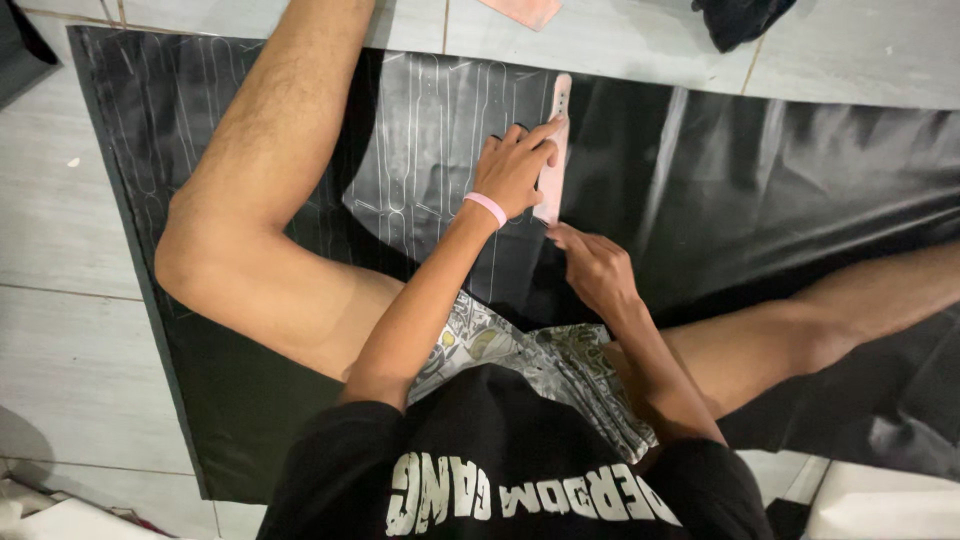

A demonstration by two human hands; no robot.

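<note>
The person sits on the floor tracing: the left hand [515,168] presses a pink strap-shaped template [555,150] flat onto the black leatherette sheet [760,190], beside rows of finished outlines [420,130]. The right hand [592,268] is pinched at the template's lower end, though I cannot tell whether it holds a marker. The next outline likely needs the template held steady.

Left hand [518,165] pressed flat, fingers spread; right hand [592,268] pinched.
</note>
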